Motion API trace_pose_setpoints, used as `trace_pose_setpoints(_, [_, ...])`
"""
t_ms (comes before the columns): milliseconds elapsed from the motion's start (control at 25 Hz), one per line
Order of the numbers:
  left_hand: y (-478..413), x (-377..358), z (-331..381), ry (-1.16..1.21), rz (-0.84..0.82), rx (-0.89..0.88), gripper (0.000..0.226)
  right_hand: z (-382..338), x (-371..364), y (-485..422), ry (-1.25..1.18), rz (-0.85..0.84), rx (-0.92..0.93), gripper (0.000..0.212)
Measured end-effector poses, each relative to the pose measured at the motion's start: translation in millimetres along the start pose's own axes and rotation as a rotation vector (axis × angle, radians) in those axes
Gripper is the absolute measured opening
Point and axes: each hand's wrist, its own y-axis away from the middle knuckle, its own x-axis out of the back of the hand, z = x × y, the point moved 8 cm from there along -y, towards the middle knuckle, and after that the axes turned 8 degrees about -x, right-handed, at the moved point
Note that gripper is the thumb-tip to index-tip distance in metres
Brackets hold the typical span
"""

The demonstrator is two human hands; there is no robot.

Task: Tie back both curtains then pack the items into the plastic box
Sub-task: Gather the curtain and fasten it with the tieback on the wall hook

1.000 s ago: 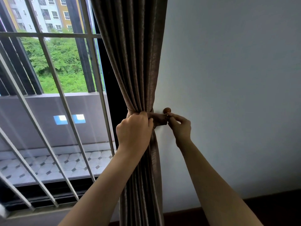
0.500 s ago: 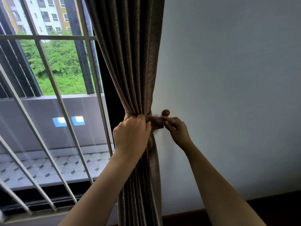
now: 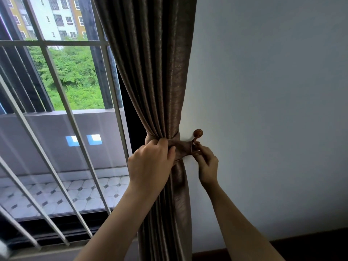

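Observation:
A brown pleated curtain (image 3: 150, 72) hangs beside the window, gathered at waist height by a matching brown tieback band (image 3: 181, 147). My left hand (image 3: 150, 164) grips the gathered curtain and the band from the front. My right hand (image 3: 206, 162) pinches the band's end loop just below a round brown wall hook (image 3: 198, 133). The loop reaches up to the hook's stem. Whether it sits fully over the hook is hard to tell. No plastic box is in view.
A window with white slanted security bars (image 3: 56, 87) fills the left side, with a tiled balcony beyond. A plain pale wall (image 3: 273, 91) fills the right. A dark skirting board (image 3: 310, 245) runs along the bottom right.
The view has shifted slightly. My right hand has dropped a little below the hook, and the hook's knob now shows clear above my fingers. My left hand keeps its grip.

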Motion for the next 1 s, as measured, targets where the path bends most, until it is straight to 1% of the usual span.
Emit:
trace_pose_setpoints(40, [0.1,-0.9,-1.3,0.006,0.005,-0.005,0.032,4.6,3.1,-1.0,-0.089,-0.036,-0.046,0.029])
trace_pose_setpoints(80, [0.5,-1.3,-2.4,0.015,0.011,-0.009,0.032,8.7,5.7,-2.4,-0.125,-0.056,-0.088,0.026])
trace_pose_setpoints(160, [2.0,-2.3,-3.8,0.032,0.021,-0.014,0.030,11.6,10.2,-6.9,-0.001,-0.035,-0.105,0.023])
trace_pose_setpoints(240, [4.2,-2.8,-2.8,0.049,0.027,-0.019,0.027,7.9,10.1,-11.8,0.105,-0.030,-0.078,0.026])
trace_pose_setpoints(320, [6.0,-2.7,-1.2,0.052,0.036,-0.021,0.026,0.8,6.8,-17.3,0.171,-0.038,-0.018,0.023])
trace_pose_setpoints(480, [4.5,-4.0,2.1,0.016,0.046,-0.034,0.026,-5.5,1.2,-21.0,0.303,0.082,0.111,0.015])
trace_pose_setpoints(680, [4.2,-8.6,4.2,0.009,0.046,-0.076,0.025,3.3,4.0,-16.6,0.297,0.264,0.085,0.009])
trace_pose_setpoints(840, [4.0,-11.3,4.3,0.024,0.059,-0.095,0.023,-0.3,5.1,-19.5,0.357,0.299,0.124,0.007])
trace_pose_setpoints(1000, [6.2,-11.5,7.3,0.059,0.082,-0.108,0.023,-4.8,4.6,-25.0,0.409,0.273,0.113,0.007])
